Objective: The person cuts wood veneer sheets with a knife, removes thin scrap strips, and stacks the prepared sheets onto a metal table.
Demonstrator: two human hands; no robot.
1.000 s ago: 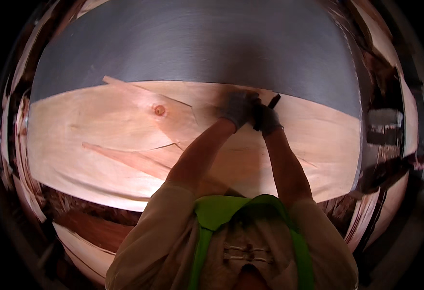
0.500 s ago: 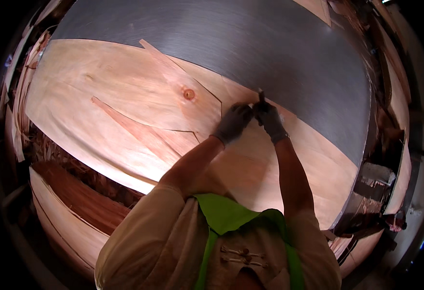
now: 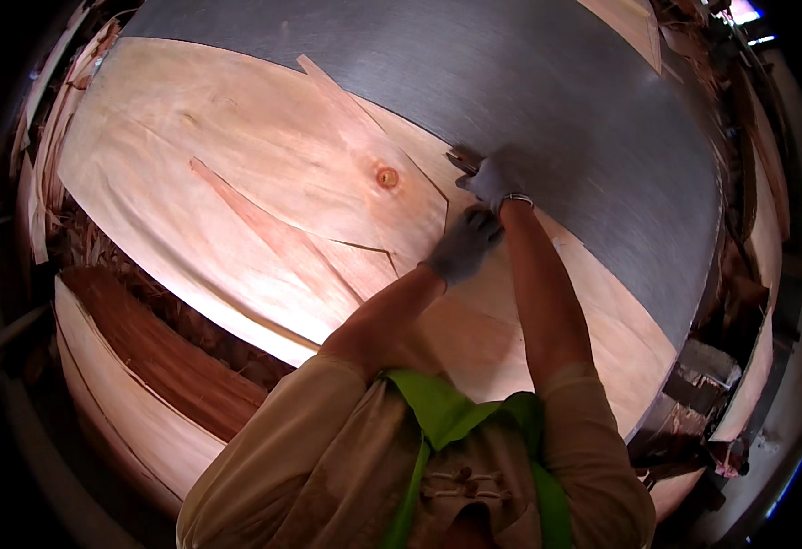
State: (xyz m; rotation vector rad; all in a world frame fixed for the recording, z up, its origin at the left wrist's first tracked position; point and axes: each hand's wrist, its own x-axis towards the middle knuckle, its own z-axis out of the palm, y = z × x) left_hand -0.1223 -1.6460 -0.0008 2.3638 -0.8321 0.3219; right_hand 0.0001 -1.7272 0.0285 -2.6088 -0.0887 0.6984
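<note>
Pale wood veneer with a round brown knot lies over a dark grey flat surface, split and overlapping in places. My right hand, in a grey glove, is closed around a small dark knife-like tool. Its tip points up and left, near where the veneer meets the grey surface. Just below, my gloved left hand lies on the veneer beside a jagged sheet edge. Its fingers are bent and pressed together; whatever they may pinch is hidden.
A thick curved stack of veneer stands at the lower left, with shredded wood scraps between it and the work surface. More veneer strips rise along the right side, near a grey block.
My right hand has moved up and left with the tool, which now points left rather than upward. My left hand sits slightly lower and further right. The whole view has shifted a little.
</note>
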